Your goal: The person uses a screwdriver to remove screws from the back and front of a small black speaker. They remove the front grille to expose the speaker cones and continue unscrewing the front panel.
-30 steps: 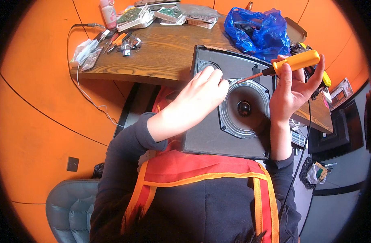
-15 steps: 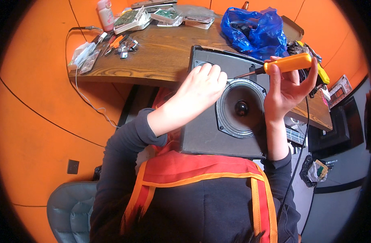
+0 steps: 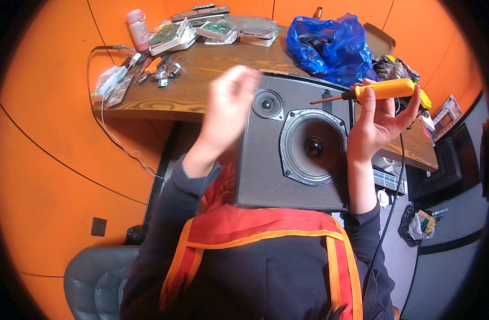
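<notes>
A black speaker box (image 3: 261, 176) leans between my body and the desk, its front facing up. On it are a large round woofer (image 3: 303, 154) and a small tweeter (image 3: 267, 104). My right hand (image 3: 380, 120) grips the yellow handle of a screwdriver (image 3: 384, 89) between thumb and fingers. Its shaft points left, with the tip above the panel between the two drivers. My left hand (image 3: 228, 109) is raised beside the box's upper left edge. Motion blurs its curled fingers, so whether anything is in them cannot be made out.
The wooden desk (image 3: 212, 80) holds a blue plastic bag (image 3: 330, 50), green circuit boards (image 3: 170, 34), a pink bottle (image 3: 138, 29) and small tools (image 3: 155, 66). A black cable (image 3: 392, 213) hangs beside my right arm. A grey padded chair (image 3: 97, 282) stands lower left.
My left hand has moved left from the screwdriver tip, uncovering the tweeter. The screwdriver stays in my right hand, now slightly more level.
</notes>
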The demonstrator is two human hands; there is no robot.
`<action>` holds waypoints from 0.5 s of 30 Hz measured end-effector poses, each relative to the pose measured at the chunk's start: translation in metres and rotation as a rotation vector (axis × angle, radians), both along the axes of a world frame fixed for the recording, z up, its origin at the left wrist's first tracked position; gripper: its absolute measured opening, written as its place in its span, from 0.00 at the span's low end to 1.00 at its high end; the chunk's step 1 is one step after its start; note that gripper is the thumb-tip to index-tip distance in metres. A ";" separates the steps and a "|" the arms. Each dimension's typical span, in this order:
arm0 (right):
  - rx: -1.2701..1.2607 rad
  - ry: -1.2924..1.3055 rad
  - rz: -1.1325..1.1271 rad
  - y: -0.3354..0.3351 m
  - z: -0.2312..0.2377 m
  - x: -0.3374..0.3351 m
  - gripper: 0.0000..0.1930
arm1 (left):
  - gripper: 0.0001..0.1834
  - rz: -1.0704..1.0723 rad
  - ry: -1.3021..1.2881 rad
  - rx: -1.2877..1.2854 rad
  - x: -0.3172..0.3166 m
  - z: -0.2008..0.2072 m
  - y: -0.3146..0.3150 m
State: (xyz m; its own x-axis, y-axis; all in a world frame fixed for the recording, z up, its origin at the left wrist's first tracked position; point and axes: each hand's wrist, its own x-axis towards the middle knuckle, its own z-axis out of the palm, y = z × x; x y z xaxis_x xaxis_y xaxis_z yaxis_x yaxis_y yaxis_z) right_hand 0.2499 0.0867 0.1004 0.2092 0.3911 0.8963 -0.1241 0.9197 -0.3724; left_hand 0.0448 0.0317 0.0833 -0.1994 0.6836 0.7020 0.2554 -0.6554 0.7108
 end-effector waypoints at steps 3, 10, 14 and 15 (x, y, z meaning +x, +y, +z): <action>0.014 -0.032 0.064 0.001 -0.002 -0.002 0.42 | 0.15 -0.444 -0.823 -0.048 -0.028 -0.008 -0.018; 0.071 -0.172 0.136 0.003 -0.006 -0.005 0.42 | 0.08 -0.818 -1.501 -0.269 -0.041 -0.048 -0.014; 0.092 -0.207 0.156 0.002 -0.008 -0.006 0.41 | 0.06 -0.805 -1.654 -0.345 -0.034 -0.071 -0.014; 0.088 -0.213 0.153 0.002 -0.008 -0.006 0.40 | 0.06 -0.767 -1.668 -0.368 -0.033 -0.076 -0.014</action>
